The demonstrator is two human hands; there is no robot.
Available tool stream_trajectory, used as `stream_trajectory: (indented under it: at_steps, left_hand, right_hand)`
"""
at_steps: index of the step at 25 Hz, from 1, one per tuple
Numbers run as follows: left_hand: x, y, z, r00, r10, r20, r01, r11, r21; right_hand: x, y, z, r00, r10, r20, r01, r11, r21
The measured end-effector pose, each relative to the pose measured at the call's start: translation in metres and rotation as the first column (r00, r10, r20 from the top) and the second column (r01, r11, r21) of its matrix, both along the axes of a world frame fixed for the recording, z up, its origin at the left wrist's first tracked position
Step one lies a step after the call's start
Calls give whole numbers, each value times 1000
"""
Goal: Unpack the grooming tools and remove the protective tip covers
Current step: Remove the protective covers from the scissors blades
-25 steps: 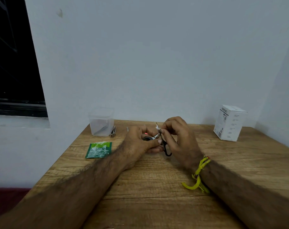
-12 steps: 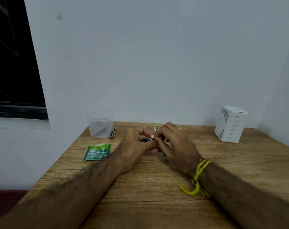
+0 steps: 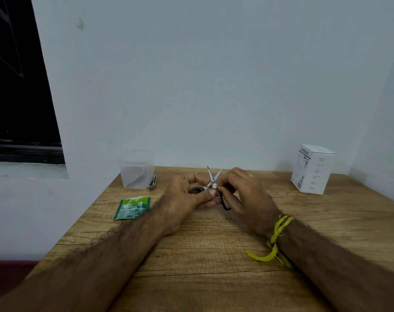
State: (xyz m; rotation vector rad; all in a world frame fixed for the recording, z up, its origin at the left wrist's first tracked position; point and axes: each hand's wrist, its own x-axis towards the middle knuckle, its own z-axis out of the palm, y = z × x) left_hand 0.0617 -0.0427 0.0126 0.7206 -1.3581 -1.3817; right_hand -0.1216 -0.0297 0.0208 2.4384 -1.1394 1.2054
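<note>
Both hands hold small scissors (image 3: pixel 211 179) with black handle loops over the middle of the wooden table (image 3: pixel 214 255). The two steel blades point up and stand spread in a V. My left hand (image 3: pixel 187 194) grips one black loop, thumb near the pivot. My right hand (image 3: pixel 245 194) grips the other loop, fingertips pinched by the pivot, where a small whitish piece shows; I cannot tell what it is. A metal nail clipper (image 3: pixel 152 183) leans beside a clear plastic container (image 3: pixel 136 170), which holds a thin tool.
A green sachet (image 3: pixel 133 207) lies flat left of my left hand. A white carton (image 3: pixel 312 169) stands at the back right by the wall. A yellow thread band (image 3: pixel 275 239) hangs from my right wrist. The table's left edge drops off near the window wall.
The scissor blades, together before, have spread apart into a V. Both hands stayed at the same spot on the table, shifting only slightly.
</note>
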Motion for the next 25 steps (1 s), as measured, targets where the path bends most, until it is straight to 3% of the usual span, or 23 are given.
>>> stream_trajectory:
  at_steps: [14,22,25]
  left_hand:
    - [-1,1,4,1000,29,7,-30,998,55]
    - [-2,1,2,997,81,0,-81,995,55]
    - [-2,1,3,995,96,-15,-94,993,73]
  right_hand:
    - [0,1,0,1000,15,-25,-14,1000,17]
    - [2,5,-4,989,-30,-146,32,999,13]
    - [0,6,0,994,-16,-111,19,1000,19]
